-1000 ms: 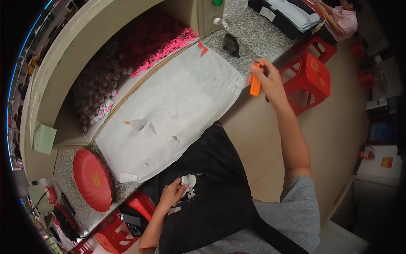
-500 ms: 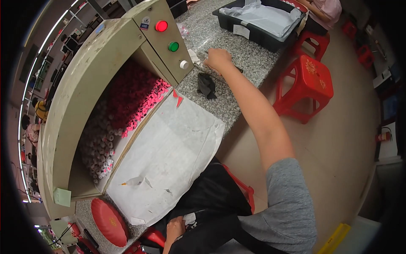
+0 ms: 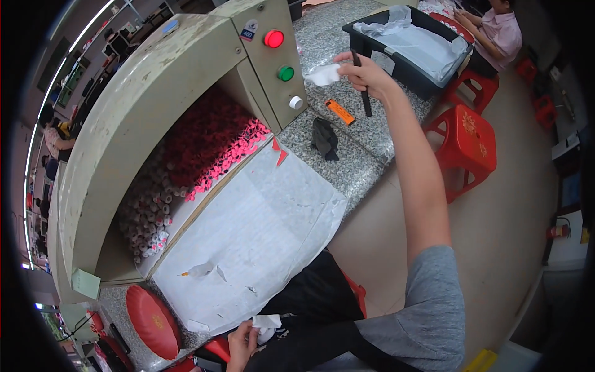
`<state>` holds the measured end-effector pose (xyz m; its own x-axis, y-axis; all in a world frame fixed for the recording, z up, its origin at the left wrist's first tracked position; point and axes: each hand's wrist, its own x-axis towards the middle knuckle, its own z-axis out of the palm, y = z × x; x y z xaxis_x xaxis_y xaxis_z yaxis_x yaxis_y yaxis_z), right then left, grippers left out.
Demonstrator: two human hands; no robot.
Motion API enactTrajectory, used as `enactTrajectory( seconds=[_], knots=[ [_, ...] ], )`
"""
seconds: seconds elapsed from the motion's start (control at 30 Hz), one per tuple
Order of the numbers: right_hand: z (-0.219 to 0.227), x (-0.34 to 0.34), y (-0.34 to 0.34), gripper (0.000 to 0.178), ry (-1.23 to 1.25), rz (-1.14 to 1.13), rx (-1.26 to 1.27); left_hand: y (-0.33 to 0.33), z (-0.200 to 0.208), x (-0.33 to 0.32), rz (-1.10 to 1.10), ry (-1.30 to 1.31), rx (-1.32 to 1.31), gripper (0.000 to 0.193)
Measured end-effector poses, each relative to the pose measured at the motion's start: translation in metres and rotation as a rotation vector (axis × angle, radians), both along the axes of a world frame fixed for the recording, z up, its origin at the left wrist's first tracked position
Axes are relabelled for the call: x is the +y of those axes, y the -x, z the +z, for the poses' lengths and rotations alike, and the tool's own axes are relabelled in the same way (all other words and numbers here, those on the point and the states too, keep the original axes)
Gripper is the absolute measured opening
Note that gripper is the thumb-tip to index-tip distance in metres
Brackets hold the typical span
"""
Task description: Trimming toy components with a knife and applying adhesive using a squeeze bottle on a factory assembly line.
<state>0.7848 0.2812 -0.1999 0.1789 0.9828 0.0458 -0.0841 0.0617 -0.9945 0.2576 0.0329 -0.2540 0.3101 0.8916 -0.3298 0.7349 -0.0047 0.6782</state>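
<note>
The right hand (image 3: 370, 79) is raised over the speckled counter (image 3: 365, 147), its fingers pinching a crumpled white wad (image 3: 323, 75) at their tips and gripping a thin black stick (image 3: 365, 102) that points down past the palm. Just beside it on the counter lies an orange box (image 3: 340, 112), and near that a crumpled black bag (image 3: 323, 139). The left hand (image 3: 240, 343) is low over the black apron (image 3: 304, 294), thumb and fingers closed on a white scrap (image 3: 266, 321); a second white piece shows just below the scrap, though whether the fingers hold it too I cannot tell. Between the hands a white sheet (image 3: 260, 217) covers the worktop, with a small clear bottle (image 3: 201, 270) lying on it, its orange tip toward the left, and red scraps (image 3: 280, 153) at the far corner. Behind the sheet, an arched cabinet (image 3: 155, 59) holds heaped pink pieces (image 3: 217, 155) and white pieces (image 3: 145, 217). A red dish (image 3: 149, 322) stands left of the sheet; a black bin (image 3: 421, 84) sits beyond the right hand.
</note>
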Motion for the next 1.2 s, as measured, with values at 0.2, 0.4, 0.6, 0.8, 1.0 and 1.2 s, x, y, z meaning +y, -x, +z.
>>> enactTrajectory(
  seconds=[0.2,0.4,0.6,0.8,1.0,1.2],
  knots=[
    [0.0,-0.023,-0.001,0.005,0.018,0.222,0.083,-0.012,0.0,0.012,0.143,-0.093,-0.211,0.007],
    [-0.015,-0.032,0.025,0.016,-0.009,0.343,0.334,-0.004,0.009,0.005,0.252,0.05,-0.373,0.008],
    [-0.013,-0.026,0.079,0.017,0.046,0.346,0.09,0.012,0.01,0.005,0.498,0.427,-0.751,0.018],
    [0.025,-0.059,0.129,0.022,0.016,-0.123,-1.224,0.007,0.019,0.039,0.515,0.691,-1.147,0.038],
    [0.022,-0.154,0.289,0.025,0.245,0.589,-0.644,0.012,0.009,0.04,0.615,0.663,-1.334,0.044],
    [-0.024,-0.174,0.357,0.028,0.181,0.721,-0.095,0.021,0.026,0.036,0.124,0.627,-1.249,0.045]
  ],
)
